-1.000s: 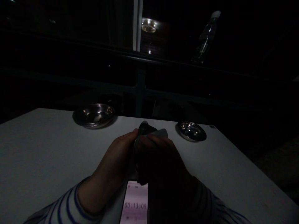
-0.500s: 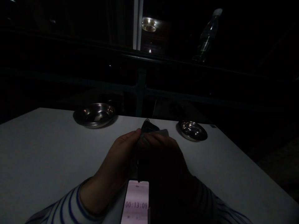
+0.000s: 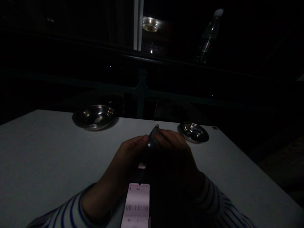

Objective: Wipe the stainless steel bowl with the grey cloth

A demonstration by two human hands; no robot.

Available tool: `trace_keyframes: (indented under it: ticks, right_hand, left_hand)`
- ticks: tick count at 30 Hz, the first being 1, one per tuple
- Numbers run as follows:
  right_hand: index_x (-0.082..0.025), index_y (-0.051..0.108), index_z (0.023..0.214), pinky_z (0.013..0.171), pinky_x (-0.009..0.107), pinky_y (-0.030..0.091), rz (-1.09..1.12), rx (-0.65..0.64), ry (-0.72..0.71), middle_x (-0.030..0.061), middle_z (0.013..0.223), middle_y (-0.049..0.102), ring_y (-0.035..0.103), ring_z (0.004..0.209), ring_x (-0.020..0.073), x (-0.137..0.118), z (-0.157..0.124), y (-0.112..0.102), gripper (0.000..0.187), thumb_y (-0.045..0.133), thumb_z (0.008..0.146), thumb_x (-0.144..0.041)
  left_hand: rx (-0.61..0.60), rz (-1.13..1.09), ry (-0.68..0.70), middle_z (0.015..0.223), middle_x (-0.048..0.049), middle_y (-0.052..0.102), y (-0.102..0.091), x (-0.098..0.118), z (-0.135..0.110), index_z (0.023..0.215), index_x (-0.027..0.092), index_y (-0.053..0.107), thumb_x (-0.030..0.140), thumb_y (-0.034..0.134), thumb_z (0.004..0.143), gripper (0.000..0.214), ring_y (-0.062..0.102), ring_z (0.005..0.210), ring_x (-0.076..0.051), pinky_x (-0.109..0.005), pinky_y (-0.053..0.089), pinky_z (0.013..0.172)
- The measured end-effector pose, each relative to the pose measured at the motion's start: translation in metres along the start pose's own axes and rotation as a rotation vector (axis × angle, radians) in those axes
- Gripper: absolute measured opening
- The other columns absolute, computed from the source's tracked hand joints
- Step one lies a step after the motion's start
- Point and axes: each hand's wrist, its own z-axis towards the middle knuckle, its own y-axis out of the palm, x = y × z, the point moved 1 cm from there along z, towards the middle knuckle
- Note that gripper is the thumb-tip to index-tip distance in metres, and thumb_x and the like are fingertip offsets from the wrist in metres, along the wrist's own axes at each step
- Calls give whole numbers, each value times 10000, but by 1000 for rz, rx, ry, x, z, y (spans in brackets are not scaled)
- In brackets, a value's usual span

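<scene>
The left hand (image 3: pixel 127 156) and the right hand (image 3: pixel 174 152) meet over the middle of the counter (image 3: pixel 42 152). Between them they hold a thin metal dish (image 3: pixel 152 137) on edge and lifted off the surface. The left grip is narrow, with the thumb tip pressed on the near side of the rim. The right grip is closed over the far side, its fingers curled across the top. Only a bright sliver of the rim shows, because the rest is lost in shadow between the palms. A small pale scrap (image 3: pixel 142 165) sits just below the grip; it is too dark to tell what it is.

As far as this shows, the work on the dish is midway: it is in hand, turned on its side, and not set down.

Beyond the grip to the left, a wide steel bowl (image 3: pixel 94 117) rests on the counter, well apart. A small steel bowl (image 3: pixel 193 131) sits near the right knuckles without touching them. A phone (image 3: pixel 137 205) lies below the grip between the striped sleeves, its lit screen showing a running timer. Far behind, a bottle (image 3: pixel 209 34) and a glinting round object (image 3: pixel 150 24) stand in the dark.

Nothing on the counter crowds the hands except the small bowl close to the right grip.
</scene>
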Motion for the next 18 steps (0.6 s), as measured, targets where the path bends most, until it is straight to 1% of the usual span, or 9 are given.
trace_keyframes:
  ticks: [2,4,5,6,8,9,12,15,18]
  right_hand:
    - [-159,547,1137,808,366,404,9,45,-103,77,1136,603,509,1031,227,-6,-1,2,340,389,898,-342]
    - [-160,538,1149,790,380,403,6,81,-156,76,1141,602,502,1040,239,-8,-1,4,358,393,888,-357]
    - [-161,536,1150,785,382,405,3,86,-142,77,1148,597,502,1039,242,-6,-1,4,359,396,885,-359]
    - [-161,540,1142,784,379,410,0,87,-99,79,1148,596,508,1028,240,-2,-1,4,350,395,888,-354]
    - [-153,552,1113,793,370,420,4,60,-9,88,1132,599,523,1004,231,8,0,3,328,377,903,-334]
    - [-147,559,1093,797,362,425,14,38,9,90,1114,606,532,991,222,13,0,3,314,362,912,-312]
    - [-147,576,1040,808,355,432,44,-4,-14,87,1072,620,541,986,213,19,1,1,288,353,920,-286]
    - [-157,573,1058,805,362,437,54,-17,-18,89,1069,613,539,971,213,10,1,1,286,399,904,-324]
    - [-167,567,1084,795,374,441,70,-2,-73,92,1081,606,537,960,218,2,1,1,315,432,882,-368]
  left_hand:
    - [16,-21,8,608,-4,608,-2,-1,2,673,139,615,335,664,676,202,535,535,-127,-255,414,558]
    - [39,-12,15,610,-9,612,-4,-2,2,674,137,621,324,659,683,192,533,540,-126,-256,415,572]
    - [44,1,15,604,-11,610,-4,-2,2,662,135,620,319,656,687,189,530,541,-125,-252,411,571]
    - [43,15,18,594,-10,604,-3,-2,1,642,135,616,313,652,691,189,524,539,-122,-246,407,566]
    - [6,37,19,580,-10,595,-1,-2,-1,623,136,611,300,638,708,186,522,541,-121,-238,401,557]
    - [-12,42,15,581,-10,593,1,-2,-2,629,139,614,291,629,717,177,525,546,-122,-237,401,556]
    - [-28,41,-26,589,-13,592,2,-2,-4,652,142,619,280,606,736,162,537,549,-129,-240,403,549]
    - [18,-6,-53,558,0,568,1,-3,-3,623,143,606,291,603,739,187,508,506,-108,-225,385,519]
    - [22,-26,-42,562,3,568,-1,-4,-2,620,140,608,289,612,734,188,497,500,-97,-216,378,512]
